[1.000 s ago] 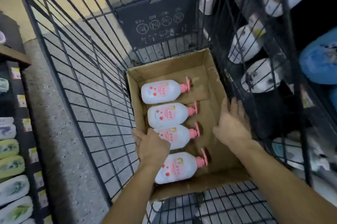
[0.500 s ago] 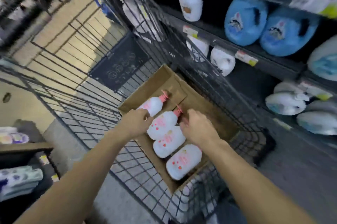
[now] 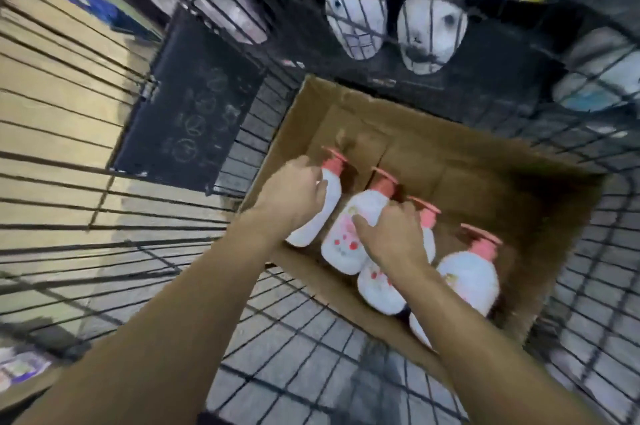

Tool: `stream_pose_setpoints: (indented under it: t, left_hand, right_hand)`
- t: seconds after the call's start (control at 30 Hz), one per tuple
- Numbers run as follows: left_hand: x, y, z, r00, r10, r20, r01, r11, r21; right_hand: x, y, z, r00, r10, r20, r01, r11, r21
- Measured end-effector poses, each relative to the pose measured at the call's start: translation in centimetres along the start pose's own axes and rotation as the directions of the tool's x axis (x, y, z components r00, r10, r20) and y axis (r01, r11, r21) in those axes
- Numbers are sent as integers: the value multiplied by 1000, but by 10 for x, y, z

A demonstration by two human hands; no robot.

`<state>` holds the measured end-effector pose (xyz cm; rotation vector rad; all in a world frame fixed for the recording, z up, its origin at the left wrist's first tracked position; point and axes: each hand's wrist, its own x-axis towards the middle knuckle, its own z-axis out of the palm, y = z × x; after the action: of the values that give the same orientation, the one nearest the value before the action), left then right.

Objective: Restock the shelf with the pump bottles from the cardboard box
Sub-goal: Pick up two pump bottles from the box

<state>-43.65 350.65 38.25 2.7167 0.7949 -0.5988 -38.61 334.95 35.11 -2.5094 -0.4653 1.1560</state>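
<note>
**stockguy22:** so what changed in the last second? a moment back the left hand (image 3: 294,196) was down on the third bottle and the right hand (image 3: 391,234) was just hovering flat over bare cardboard. now both have shifted up the row and each has landed on its own bottle, so I'd say he's about to lift two at once

**aisle9:** yeah, going left to right: left hand is curled round the first white plastic pump bottle with the pink pump top (image 3: 320,213), fingers wrapped over its 12 o'clock side. looks like a proper grip but it's blurry

**stockguy22:** and the right?

**aisle9:** right hand has fingers spread and bent over the second white pump bottle with red dots (image 3: 349,234), thumb pointing to 9 o'clock. touching it for sure, can't tell if it's clamped yet

**stockguy22:** so nothing restocked?

**aisle9:** nope, bottles are all lying in the open brown cardboard box (image 3: 485,189) inside the black wire cart (image 3: 104,182). dark store shelf (image 3: 485,78) sits at 12 o'clock
</note>
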Motion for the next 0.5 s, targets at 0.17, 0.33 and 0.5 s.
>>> stream_pose_setpoints:
  t: [0.17,0.33,0.5]
  left_hand:
    - [23,-35,27,972,-101,211,123,988,-94]
    - [29,-54,35,914,-55,402,175,947,-269]
    - [26,-58,58,873,-47,485,254,894,-370]
  right_hand:
    - [12,-11,18,993,110,-35,-112,992,-59]
    - [23,-20,24,987,124,-103,-144,968,-206]
    - [19,-13,33,975,125,-181,-122,992,27]
